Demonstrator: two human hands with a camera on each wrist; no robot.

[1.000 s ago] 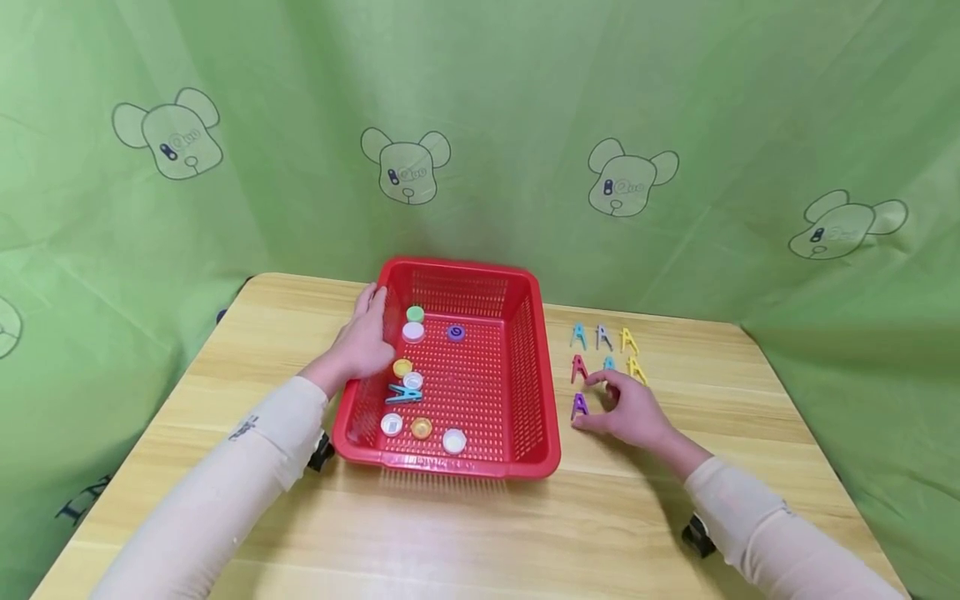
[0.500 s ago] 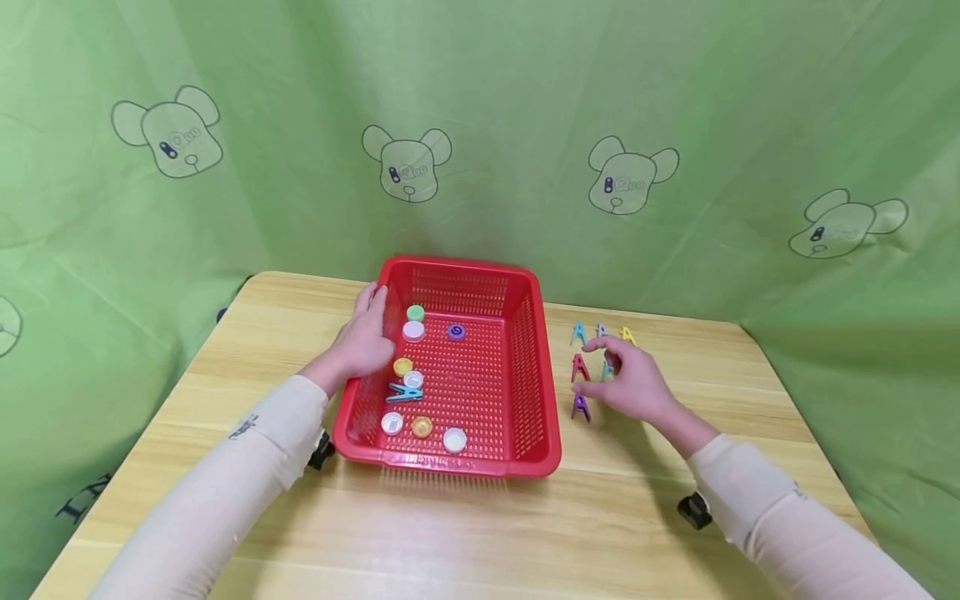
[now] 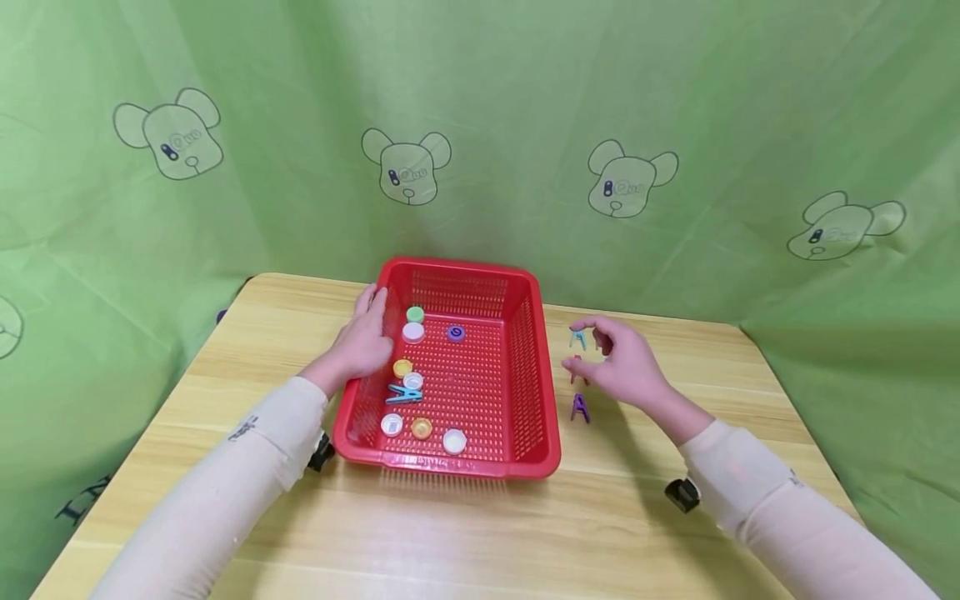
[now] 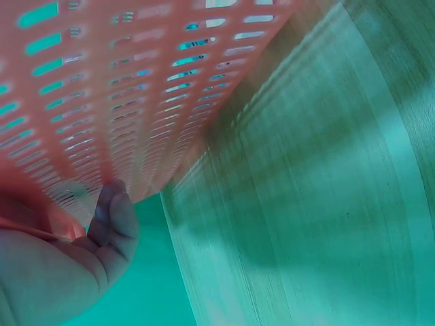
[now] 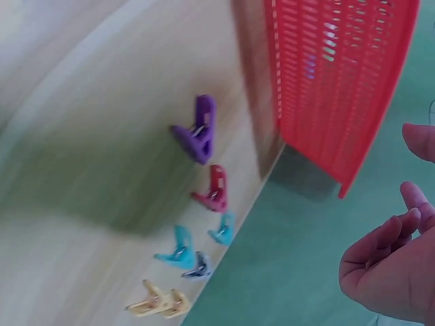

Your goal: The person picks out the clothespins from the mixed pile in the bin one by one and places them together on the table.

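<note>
My left hand (image 3: 360,337) grips the left rim of a red plastic basket (image 3: 551,392); in the left wrist view its fingers (image 4: 122,217) lie against the slotted outer wall. Above the clothespins right of the basket, my right hand (image 3: 626,367) hovers with thumb and forefinger apart, nothing between them. Nearest its fingertips are a light blue clothespin (image 3: 578,338) and a red one (image 3: 576,377), partly covered by the thumb. A purple clothespin (image 3: 581,407) lies closer to me. The right wrist view also shows a teal (image 5: 178,250), a grey (image 5: 198,266) and two yellow clothespins (image 5: 151,299), hidden behind the hand from above.
Inside the basket lie several bottle caps, among them a green one (image 3: 415,314), a purple one (image 3: 455,333) and an orange one (image 3: 422,428), plus a blue clothespin (image 3: 404,394). A green curtain (image 3: 517,100) hangs behind the wooden table (image 3: 420,542).
My right hand has moved away from me, from beside the purple clothespin to over the red and light blue ones. The left hand and the basket stay put.
</note>
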